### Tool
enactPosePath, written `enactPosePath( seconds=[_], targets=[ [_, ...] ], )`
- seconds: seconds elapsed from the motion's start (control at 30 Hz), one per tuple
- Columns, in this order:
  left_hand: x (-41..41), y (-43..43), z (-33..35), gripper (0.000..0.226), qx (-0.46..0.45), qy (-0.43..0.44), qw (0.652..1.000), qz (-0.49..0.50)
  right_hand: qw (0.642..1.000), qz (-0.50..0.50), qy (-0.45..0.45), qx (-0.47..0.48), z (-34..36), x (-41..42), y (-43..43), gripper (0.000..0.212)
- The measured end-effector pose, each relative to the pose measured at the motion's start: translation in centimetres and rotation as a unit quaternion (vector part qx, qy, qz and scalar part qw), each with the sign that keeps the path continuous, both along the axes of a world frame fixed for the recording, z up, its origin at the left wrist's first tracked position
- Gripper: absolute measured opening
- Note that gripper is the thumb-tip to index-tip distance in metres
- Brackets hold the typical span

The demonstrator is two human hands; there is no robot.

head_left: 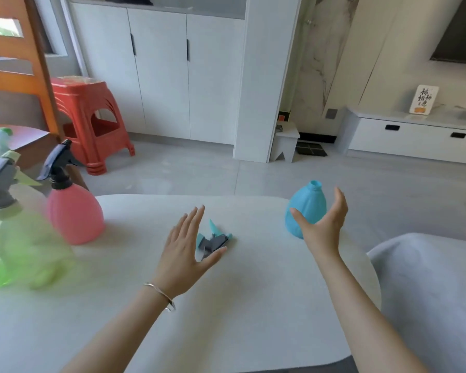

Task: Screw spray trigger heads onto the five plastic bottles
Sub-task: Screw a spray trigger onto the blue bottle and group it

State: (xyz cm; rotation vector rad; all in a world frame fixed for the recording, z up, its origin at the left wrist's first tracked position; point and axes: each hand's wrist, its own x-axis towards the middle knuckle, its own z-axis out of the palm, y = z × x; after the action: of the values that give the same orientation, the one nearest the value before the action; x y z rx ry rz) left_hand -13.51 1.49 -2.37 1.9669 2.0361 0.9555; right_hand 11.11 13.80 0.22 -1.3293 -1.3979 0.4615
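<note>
Centre of frame: my left hand (184,249), fingers straight and spread, holding nothing, just beside the blue spray head (213,239) lying on the white table (253,305). Right of centre: my right hand (324,224), open and cupped, empty, beside the open-necked blue bottle (307,208). Left edge: pink bottle (74,211) and blurred green bottle (24,238), heads fitted.

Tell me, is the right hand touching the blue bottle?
Cannot tell. The head view shows the open right hand in front of the blue bottle, its thumb overlapping it, so neither contact nor a gap shows plainly.
</note>
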Motion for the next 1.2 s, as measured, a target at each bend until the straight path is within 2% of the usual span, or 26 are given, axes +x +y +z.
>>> enactPosePath(
  seconds=[0.13, 0.27, 0.5, 0.63, 0.67, 0.7, 0.77, 0.8, 0.83, 0.93, 1.0, 1.07, 1.13, 1.2],
  targets=[
    [0.4, 0.0, -0.1, 0.093, -0.005, -0.012, 1.0, -0.006, 0.993, 0.006, 0.049, -0.107, -2.3, 0.8, 1.5, 0.105],
    [0.6, -0.3, 0.1, 0.092, 0.006, -0.035, 0.999, -0.007, 0.987, 0.025, 0.09, -0.132, -2.6, 1.4, 2.8, 0.103],
    [0.5, -0.9, 0.8, 0.081, 0.006, -0.138, 0.99, 0.015, 0.985, 0.047, 0.099, -0.134, -1.9, 0.9, 1.9, 0.079],
    [0.8, -1.1, 1.9, 0.076, -0.005, -0.234, 0.972, 0.014, 0.96, 0.146, 0.179, -0.161, 0.9, -3.3, -0.9, 0.066],
    [0.8, -1.1, 2.2, 0.074, -0.022, -0.299, 0.954, 0.01, 0.943, 0.192, 0.208, -0.175, 1.6, -4.7, -2.1, 0.065],
    [0.8, -1.1, 2.7, 0.074, -0.048, -0.388, 0.921, -0.003, 0.923, 0.242, 0.23, -0.189, 2.1, -6.1, -3.3, 0.066],
    [0.7, -1.2, 3.3, 0.074, -0.1, -0.557, 0.822, -0.055, 0.889, 0.317, 0.243, -0.225, 2.3, -8.5, -5.8, 0.072],
    [0.5, -1.4, 3.6, 0.069, -0.112, -0.597, 0.791, -0.08, 0.877, 0.34, 0.239, -0.241, 2.3, -9.5, -6.9, 0.072],
    [0.3, -1.7, 3.8, 0.063, -0.109, -0.609, 0.779, -0.099, 0.869, 0.358, 0.233, -0.251, 2.4, -10.3, -7.9, 0.07],
    [-1.1, -2.5, 4.1, 0.064, -0.069, -0.632, 0.766, -0.088, 0.859, 0.416, 0.158, -0.254, 2.5, -11.3, -9.3, 0.055],
    [-2.9, -2.9, 4.5, 0.064, -0.031, -0.662, 0.746, -0.062, 0.856, 0.437, 0.093, -0.26, 2.7, -11.3, -9.3, 0.044],
    [-4.9, -3.4, 5.1, 0.053, 0.008, -0.683, 0.73, -0.019, 0.878, 0.413, -0.003, -0.242, 2.1, -11.2, -8.6, 0.048],
    [-6.4, -3.9, 5.4, 0.037, 0.035, -0.683, 0.729, 0.011, 0.898, 0.372, -0.146, -0.184, 0.6, -10.8, -7.6, 0.056],
    [-7.4, -4.4, 5.3, 0.028, 0.046, -0.681, 0.73, 0.033, 0.886, 0.366, -0.253, -0.133, -0.9, -10.8, -6.9, 0.063]
  ],
)
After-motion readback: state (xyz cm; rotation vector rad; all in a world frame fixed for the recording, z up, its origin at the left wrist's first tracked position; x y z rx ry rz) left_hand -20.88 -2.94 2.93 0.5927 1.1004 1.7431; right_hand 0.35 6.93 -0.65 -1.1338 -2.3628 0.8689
